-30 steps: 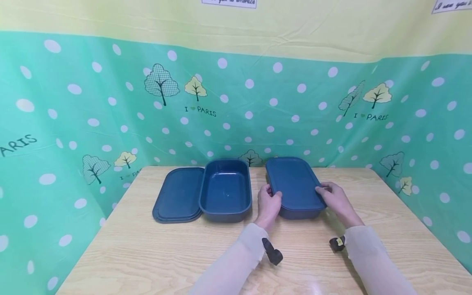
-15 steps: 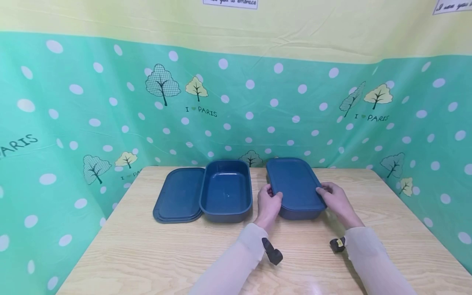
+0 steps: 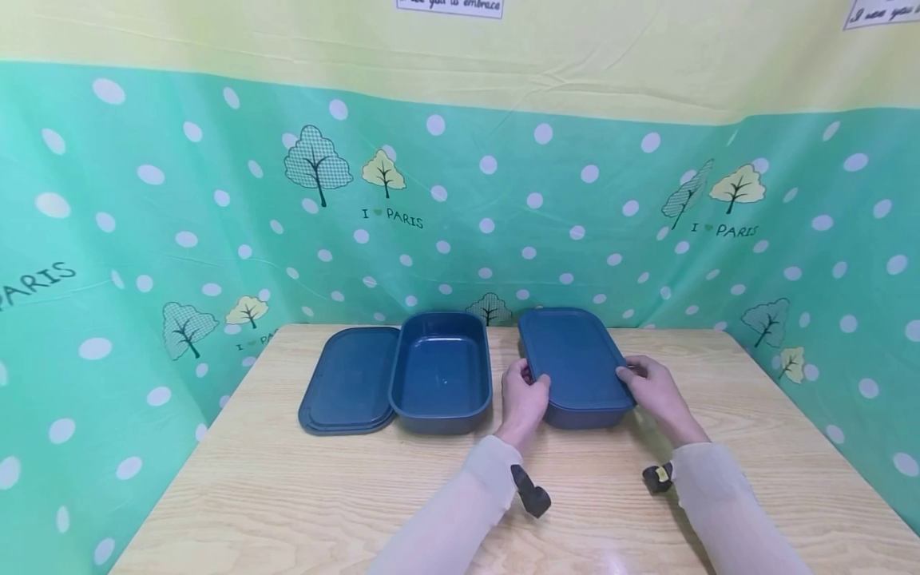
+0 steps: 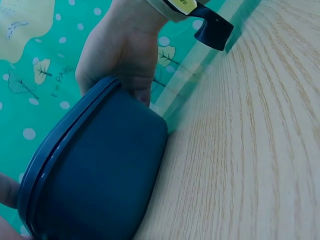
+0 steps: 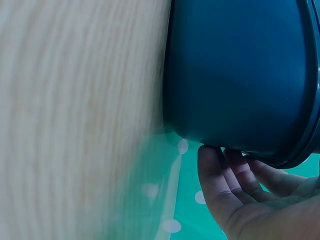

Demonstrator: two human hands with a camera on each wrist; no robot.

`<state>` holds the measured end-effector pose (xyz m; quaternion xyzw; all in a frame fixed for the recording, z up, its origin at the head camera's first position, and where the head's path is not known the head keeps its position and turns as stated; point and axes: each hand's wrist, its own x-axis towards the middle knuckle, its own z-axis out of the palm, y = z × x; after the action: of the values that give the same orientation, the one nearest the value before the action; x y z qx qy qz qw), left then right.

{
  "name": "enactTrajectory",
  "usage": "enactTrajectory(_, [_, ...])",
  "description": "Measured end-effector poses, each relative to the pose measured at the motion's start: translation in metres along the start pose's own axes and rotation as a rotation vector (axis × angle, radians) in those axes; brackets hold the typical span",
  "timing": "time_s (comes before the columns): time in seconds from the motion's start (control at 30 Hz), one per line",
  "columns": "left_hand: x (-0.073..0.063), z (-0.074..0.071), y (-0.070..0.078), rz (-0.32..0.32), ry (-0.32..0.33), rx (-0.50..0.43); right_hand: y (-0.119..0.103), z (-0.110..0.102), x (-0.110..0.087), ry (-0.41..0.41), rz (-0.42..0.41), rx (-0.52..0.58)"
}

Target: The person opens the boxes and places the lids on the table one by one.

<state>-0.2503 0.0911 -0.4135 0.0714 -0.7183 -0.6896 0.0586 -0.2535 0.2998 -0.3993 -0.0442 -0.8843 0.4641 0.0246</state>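
A dark blue food container (image 3: 585,418) stands on the table, covered by a matching flat lid (image 3: 575,359). My left hand (image 3: 523,399) grips its near left side, thumb at the lid's edge. On the opposite side my right hand (image 3: 652,391) holds it, thumb on the lid edge and fingertips against the side wall. The right wrist view shows these fingers (image 5: 212,175) under the rim. In the left wrist view the right hand (image 4: 122,55) lies beyond the container, while only parts of my left fingers (image 4: 7,191) show at the edge. The container's inside is hidden.
To the left stands a second blue container (image 3: 440,375), uncovered, with nothing seen inside. Another blue lid (image 3: 352,379) lies against its left side. A pale wooden table (image 3: 345,503) carries everything. Green dotted cloth (image 3: 460,192) hangs behind and at both sides.
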Motion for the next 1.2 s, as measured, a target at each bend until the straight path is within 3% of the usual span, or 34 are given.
enactTrajectory(0.53, [-0.0039,-0.0014,0.0012,0.019,0.011,0.043,-0.0019,0.0009,-0.0016,-0.007,0.0,0.003])
enactTrajectory(0.8, [-0.0058,-0.0022,0.0017,0.058,0.027,0.115,-0.0009,0.0013,-0.0012,-0.012,-0.001,0.0])
enactTrajectory(1.03, [-0.0059,-0.0017,0.0035,-0.001,0.031,0.082,0.001,0.0022,-0.0005,-0.012,-0.003,-0.01])
enactTrajectory(1.2, [-0.0052,-0.0011,0.0045,-0.003,0.065,0.093,0.0013,0.0027,-0.0003,-0.015,0.004,-0.01])
